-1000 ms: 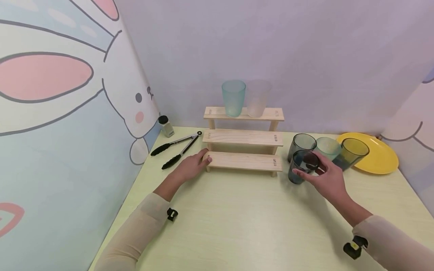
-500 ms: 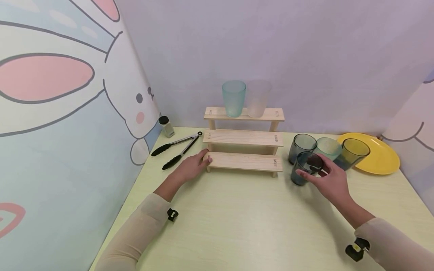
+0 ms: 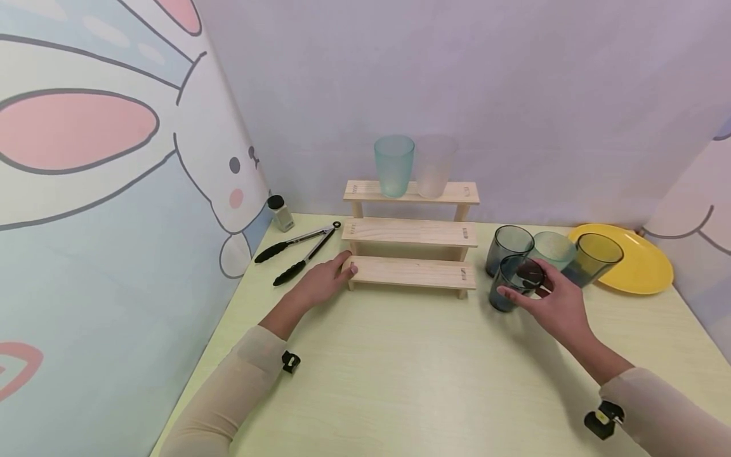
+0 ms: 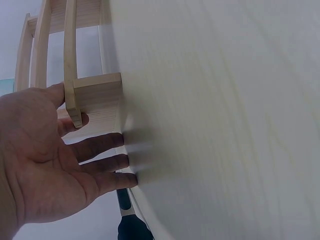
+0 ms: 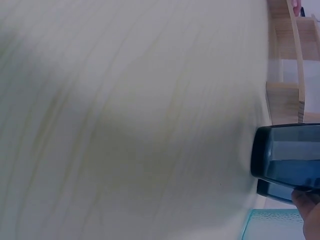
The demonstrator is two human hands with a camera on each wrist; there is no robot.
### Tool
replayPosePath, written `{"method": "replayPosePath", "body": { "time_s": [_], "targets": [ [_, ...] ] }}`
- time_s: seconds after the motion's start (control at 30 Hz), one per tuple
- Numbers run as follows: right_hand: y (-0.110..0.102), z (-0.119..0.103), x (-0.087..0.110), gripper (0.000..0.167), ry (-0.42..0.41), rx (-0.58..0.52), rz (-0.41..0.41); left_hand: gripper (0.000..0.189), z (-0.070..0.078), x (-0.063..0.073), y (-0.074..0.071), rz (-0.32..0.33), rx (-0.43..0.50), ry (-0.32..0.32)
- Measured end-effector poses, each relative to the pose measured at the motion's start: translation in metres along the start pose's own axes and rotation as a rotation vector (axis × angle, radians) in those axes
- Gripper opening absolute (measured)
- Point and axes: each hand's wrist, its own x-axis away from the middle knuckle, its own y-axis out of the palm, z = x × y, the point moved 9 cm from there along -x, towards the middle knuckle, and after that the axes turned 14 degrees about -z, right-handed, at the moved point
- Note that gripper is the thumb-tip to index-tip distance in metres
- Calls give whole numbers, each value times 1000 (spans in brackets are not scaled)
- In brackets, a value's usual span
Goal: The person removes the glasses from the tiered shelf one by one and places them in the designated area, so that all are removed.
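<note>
My right hand (image 3: 556, 304) grips a dark blue-grey glass (image 3: 504, 289) near its rim, thumb on the near side. In the right wrist view this glass (image 5: 290, 155) is upright at the tabletop; whether its base touches cannot be told. A second dark glass (image 3: 505, 244) stands just behind it. My left hand (image 3: 324, 281) pinches the left end of the lowest board of a three-step wooden stand (image 3: 411, 271) between thumb and index finger. The other fingers (image 4: 107, 164) of that hand extend to the tabletop. A pale teal glass (image 3: 394, 168) and a frosted clear glass (image 3: 434, 168) stand on the top step.
Right of the held glass are a light green glass (image 3: 553, 247) and an olive-yellow glass (image 3: 596, 251). A yellow plate (image 3: 645, 266) lies behind them. Left of the stand lie black-handled tongs (image 3: 308, 254), with a black-capped jar (image 3: 281, 214) in the corner. Walls close the back and left.
The right hand and the held glass shifted slightly rightward early in the second, then stayed nearly still. The left hand keeps its place on the stand.
</note>
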Motion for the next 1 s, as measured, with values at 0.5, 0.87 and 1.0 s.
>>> {"method": "replayPosePath", "body": {
  "time_s": [0.5, 0.87, 1.0],
  "targets": [
    [-2, -5, 0, 86, -18, -4, -32, 74, -2, 0, 1, -7, 8, -11],
    [-34, -23, -4, 77, -125, -71, 86, 74, -3, -1, 1, -8, 1, -15],
    [-44, -32, -11, 78, -133, -75, 91, 74, -3, -2, 1, -11, -9, -11]
  ]
}}
